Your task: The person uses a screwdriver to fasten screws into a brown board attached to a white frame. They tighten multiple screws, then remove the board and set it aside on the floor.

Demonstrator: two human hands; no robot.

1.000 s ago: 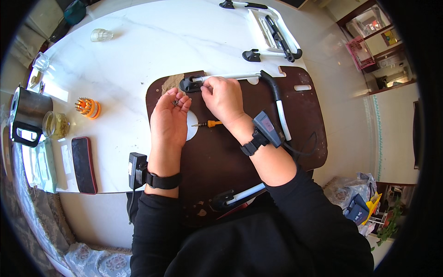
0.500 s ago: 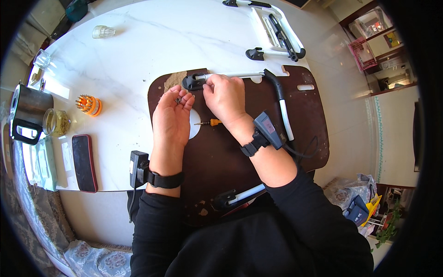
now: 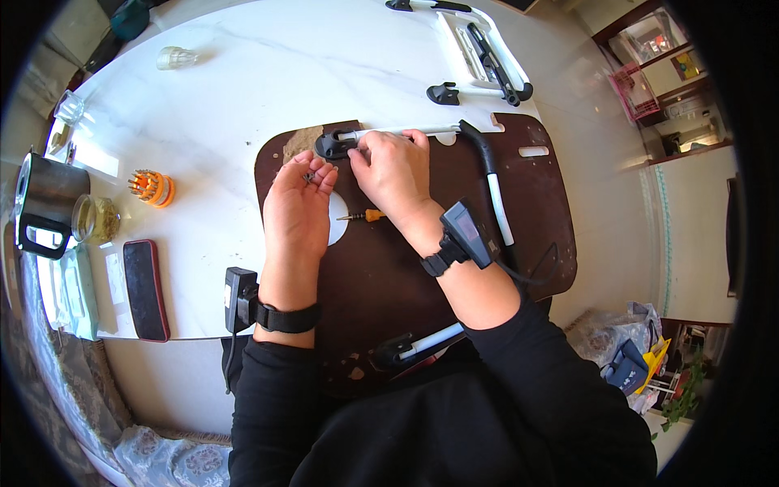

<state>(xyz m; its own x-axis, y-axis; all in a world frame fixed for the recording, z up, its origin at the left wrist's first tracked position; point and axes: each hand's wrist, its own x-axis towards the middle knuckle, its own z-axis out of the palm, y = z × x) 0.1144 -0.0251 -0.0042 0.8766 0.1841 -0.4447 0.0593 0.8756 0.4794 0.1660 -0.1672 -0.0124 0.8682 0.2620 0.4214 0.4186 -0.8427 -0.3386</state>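
A dark brown board (image 3: pixel 373 284) lies in front of me, with a white tube leg frame (image 3: pixel 445 130) along its far edge. The tube's left end sits in a black plastic bracket (image 3: pixel 331 147). My left hand (image 3: pixel 299 199) is palm up beside the bracket, fingers curled around small metal pieces (image 3: pixel 308 176) that look like screws. My right hand (image 3: pixel 391 169) is bent over the tube, thumb and fingers closed at the bracket's right end; what they pinch is hidden. Below it lies a screwdriver (image 3: pixel 372 216) with an orange handle, partly behind the right wrist.
An orange bit holder (image 3: pixel 152 188), phone (image 3: pixel 146 290), glass jar (image 3: pixel 97 219) and steel pot (image 3: pixel 55 195) stand left on the white table (image 3: pixel 211 105). A second leg frame (image 3: pixel 513 61) is at the far right. Another black bracket (image 3: pixel 393 354) sits at the board's near edge.
The whole view has shifted slightly left. My right hand's fingers have moved a little at the bracket's end. My left hand still cups the small metal pieces.
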